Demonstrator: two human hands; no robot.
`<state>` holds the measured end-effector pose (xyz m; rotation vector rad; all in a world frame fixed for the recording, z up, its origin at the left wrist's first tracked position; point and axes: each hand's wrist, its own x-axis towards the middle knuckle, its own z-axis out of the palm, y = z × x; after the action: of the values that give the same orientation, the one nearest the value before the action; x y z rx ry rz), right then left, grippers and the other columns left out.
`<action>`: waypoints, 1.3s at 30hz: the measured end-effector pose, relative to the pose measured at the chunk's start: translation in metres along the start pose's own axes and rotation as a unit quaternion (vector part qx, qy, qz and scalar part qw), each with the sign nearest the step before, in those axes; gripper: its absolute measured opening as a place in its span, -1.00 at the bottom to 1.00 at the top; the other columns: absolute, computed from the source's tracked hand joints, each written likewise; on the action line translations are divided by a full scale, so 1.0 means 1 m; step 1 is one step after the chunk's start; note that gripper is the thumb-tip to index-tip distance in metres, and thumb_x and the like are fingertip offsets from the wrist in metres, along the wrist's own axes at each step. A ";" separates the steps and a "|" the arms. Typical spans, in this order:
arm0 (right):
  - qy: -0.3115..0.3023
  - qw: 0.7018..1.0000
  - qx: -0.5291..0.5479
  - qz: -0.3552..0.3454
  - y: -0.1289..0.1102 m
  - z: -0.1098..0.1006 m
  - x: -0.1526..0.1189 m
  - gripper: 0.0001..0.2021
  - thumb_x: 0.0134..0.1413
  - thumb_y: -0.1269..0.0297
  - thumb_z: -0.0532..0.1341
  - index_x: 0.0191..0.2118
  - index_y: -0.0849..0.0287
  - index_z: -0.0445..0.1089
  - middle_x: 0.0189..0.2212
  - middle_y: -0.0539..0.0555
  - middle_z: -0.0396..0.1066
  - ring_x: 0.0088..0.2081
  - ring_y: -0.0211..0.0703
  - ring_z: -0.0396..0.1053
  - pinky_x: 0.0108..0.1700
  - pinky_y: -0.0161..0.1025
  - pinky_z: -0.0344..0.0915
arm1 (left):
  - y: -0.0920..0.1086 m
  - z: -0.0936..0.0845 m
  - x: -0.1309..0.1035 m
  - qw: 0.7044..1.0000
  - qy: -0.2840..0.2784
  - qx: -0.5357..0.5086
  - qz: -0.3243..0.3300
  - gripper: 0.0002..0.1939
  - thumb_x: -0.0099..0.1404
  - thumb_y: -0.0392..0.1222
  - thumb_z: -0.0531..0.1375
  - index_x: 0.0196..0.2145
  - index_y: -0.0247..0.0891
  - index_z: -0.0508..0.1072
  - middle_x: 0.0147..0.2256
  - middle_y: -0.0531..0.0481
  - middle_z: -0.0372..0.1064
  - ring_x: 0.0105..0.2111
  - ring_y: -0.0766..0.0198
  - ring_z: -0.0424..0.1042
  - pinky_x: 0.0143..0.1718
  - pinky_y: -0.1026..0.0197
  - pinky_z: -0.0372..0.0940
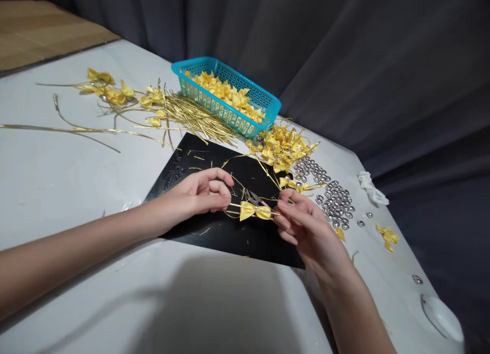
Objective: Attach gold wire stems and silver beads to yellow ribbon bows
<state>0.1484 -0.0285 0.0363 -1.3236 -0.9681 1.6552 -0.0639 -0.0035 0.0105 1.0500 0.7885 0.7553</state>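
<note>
Between my hands a yellow ribbon bow [255,211] is held up over a black mat [214,230], with gold cord running out from both its sides. My left hand [202,193] pinches the cord left of the bow between thumb and fingers. On the other side, my right hand [302,216] grips the cord with its fingertips. Scissors [257,198] lie on the mat just behind the bow, partly hidden by it. Short gold cord clippings [197,157] are scattered over the mat.
A blue plastic basket [225,109] of yellow bows stands at the back beside a bundle of gold cords [195,117]. Corded bows [285,145] are heaped right of it, near many silver rings [337,203]. A white rounded object [442,315] sits at the right edge.
</note>
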 end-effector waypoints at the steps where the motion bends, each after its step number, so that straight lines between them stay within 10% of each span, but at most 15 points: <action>1: 0.001 1.000 0.002 -0.003 -0.001 -0.001 0.000 -0.68 -0.16 0.26 0.36 -0.42 0.14 0.15 -0.69 -0.18 -0.06 -0.62 -0.42 -0.13 -0.69 -0.52 -0.19 | -0.001 -0.001 0.000 1.000 -0.004 -0.005 0.007 -0.83 0.16 -0.32 0.19 -0.30 -0.25 0.24 -0.57 0.19 0.23 -0.60 0.47 0.10 -0.60 0.33 -0.11; 8: -0.011 0.999 -0.021 -0.035 0.000 -0.005 0.000 -0.62 -0.14 0.24 0.35 -0.37 0.09 0.06 -0.72 -0.24 -0.12 -0.65 -0.44 -0.26 -0.69 -0.51 -0.23 | -0.005 -0.003 0.000 0.998 -0.030 -0.024 0.047 -0.83 0.19 -0.32 0.17 -0.40 -0.23 0.18 -0.57 0.20 0.21 -0.60 0.48 0.10 -0.58 0.35 -0.06; 13: -0.045 0.993 -0.100 -0.052 0.010 0.012 0.000 -0.67 -0.02 0.13 0.27 -0.33 0.09 0.06 -0.64 -0.16 0.29 -0.73 -0.48 -0.07 -0.69 -0.48 -0.09 | -0.010 0.002 0.001 0.997 -0.045 0.036 0.051 -0.90 0.24 -0.25 0.15 -0.33 -0.22 0.23 -0.49 0.16 0.25 -0.50 0.42 0.22 -0.51 0.36 0.07; 17: 0.052 0.972 -0.190 -0.125 0.019 0.024 -0.003 -0.71 -0.01 0.13 0.26 -0.37 0.11 0.11 -0.59 -0.06 0.38 -0.66 -0.39 0.17 -0.63 -0.42 0.07 | -0.009 0.007 -0.004 0.970 0.090 0.190 0.121 -0.91 0.21 -0.20 0.19 -0.33 -0.23 0.34 -0.27 0.03 0.28 -0.19 0.28 0.28 -0.21 0.28 0.18; 21: 0.118 0.890 -0.350 -0.266 0.029 0.022 -0.006 -0.85 0.07 0.25 0.22 -0.38 0.10 0.20 -0.60 -0.05 0.37 -0.66 -0.36 0.18 -0.59 -0.37 0.10 | -0.006 0.015 -0.009 0.973 0.087 0.200 0.069 -0.81 0.22 -0.07 0.17 -0.33 -0.25 0.44 -0.32 0.00 0.37 -0.29 0.24 0.34 -0.28 0.25 0.22; 28: 0.007 0.686 -0.612 -0.393 0.035 0.016 -0.006 -0.89 0.18 0.33 0.08 -0.28 0.10 0.36 -0.52 0.04 0.49 -0.54 -0.24 0.40 -0.46 -0.31 0.23 | -0.011 0.020 -0.007 0.998 0.009 0.043 -0.055 -0.70 0.04 -0.10 0.32 -0.30 -0.31 0.46 -0.44 0.03 0.41 -0.38 0.29 0.36 -0.32 0.26 0.25; 30: -0.008 0.697 -0.593 -0.403 0.033 0.016 -0.007 -0.90 0.17 0.34 0.10 -0.20 0.10 0.30 -0.43 0.05 0.51 -0.50 -0.23 0.43 -0.44 -0.30 0.26 | -0.010 0.019 -0.006 0.997 -0.010 0.032 -0.066 -0.69 -0.01 -0.17 0.36 -0.30 -0.33 0.46 -0.47 0.07 0.37 -0.43 0.34 0.34 -0.35 0.30 0.24; 39: -0.071 0.925 -0.283 -0.242 0.029 0.023 -0.015 -0.82 0.19 0.39 0.02 -0.10 0.08 0.10 -0.41 0.03 0.37 -0.49 -0.29 0.36 -0.51 -0.34 0.24 | -0.013 0.016 -0.007 0.997 -0.040 0.022 -0.062 -0.71 0.08 -0.04 0.30 -0.29 -0.28 0.52 -0.36 0.01 0.45 -0.32 0.27 0.39 -0.28 0.26 0.23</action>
<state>0.1248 -0.0560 0.0191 -1.1821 -1.7951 1.1339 -0.0522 -0.0205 0.0044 1.0547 0.7959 0.5893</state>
